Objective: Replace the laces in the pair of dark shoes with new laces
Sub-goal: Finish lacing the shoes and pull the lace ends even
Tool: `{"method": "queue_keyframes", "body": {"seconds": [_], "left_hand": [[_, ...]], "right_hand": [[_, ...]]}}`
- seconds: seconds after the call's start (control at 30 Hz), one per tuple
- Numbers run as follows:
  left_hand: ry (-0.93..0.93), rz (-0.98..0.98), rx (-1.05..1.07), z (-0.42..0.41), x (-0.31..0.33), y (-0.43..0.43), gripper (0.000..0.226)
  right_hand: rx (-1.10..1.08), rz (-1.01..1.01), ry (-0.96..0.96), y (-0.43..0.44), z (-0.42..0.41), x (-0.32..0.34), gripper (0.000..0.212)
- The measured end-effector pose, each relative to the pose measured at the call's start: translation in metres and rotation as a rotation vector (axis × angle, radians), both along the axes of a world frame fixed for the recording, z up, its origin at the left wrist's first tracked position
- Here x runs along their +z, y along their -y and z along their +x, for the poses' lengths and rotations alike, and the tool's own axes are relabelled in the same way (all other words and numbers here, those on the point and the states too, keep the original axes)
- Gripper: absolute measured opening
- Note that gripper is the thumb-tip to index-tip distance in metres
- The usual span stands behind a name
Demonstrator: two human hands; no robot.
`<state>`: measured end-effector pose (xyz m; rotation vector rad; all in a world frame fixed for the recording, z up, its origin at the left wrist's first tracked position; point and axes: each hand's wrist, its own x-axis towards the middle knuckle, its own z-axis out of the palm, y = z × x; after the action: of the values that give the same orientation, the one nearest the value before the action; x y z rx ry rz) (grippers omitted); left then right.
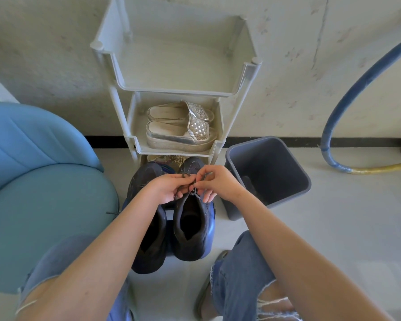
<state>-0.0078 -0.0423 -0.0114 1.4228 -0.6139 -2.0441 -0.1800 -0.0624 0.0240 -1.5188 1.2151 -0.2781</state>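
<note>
Two dark shoes stand side by side between my knees, toes pointing away from me. The left shoe (pixel 148 242) lies partly under my left forearm. Over the right shoe (pixel 191 228) both hands meet at the top of its tongue. My left hand (pixel 169 188) pinches a grey lace (pixel 190 181) near a small loop. My right hand (pixel 215 181) pinches the other strand of the same lace. The lace forms a knot or bow just above the shoe's opening. A loose dark lace end (pixel 112 213) lies by the chair.
A white plastic shoe rack (pixel 243 72) stands straight ahead with silver platform sandals (pixel 181 128) on its middle shelf. A grey bin (pixel 266 174) sits to the right, a blue chair (pixel 42 181) to the left. A blue and yellow hose (pixel 347 100) curves along the far right wall.
</note>
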Motion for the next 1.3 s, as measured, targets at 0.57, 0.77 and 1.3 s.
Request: {"method": "queue_keyframes", "body": {"seconds": [0.57,0.77,1.3], "left_hand": [[1.206,-1.158,-0.439,-0.016,0.009,-0.022,0.008],[1.212,-1.167,-0.418,-0.011,0.007,-0.027,0.005],[0.841,-0.718,0.051,-0.001,-0.003,-0.03,0.014]], "right_hand": [[-0.047,0.178,-0.064,0.001,0.001,-0.013,0.031],[-0.01,0.134,-0.064,0.003,0.003,-0.018,0.013],[-0.045,0.14,-0.165,0.008,-0.004,-0.02,0.011]]}}
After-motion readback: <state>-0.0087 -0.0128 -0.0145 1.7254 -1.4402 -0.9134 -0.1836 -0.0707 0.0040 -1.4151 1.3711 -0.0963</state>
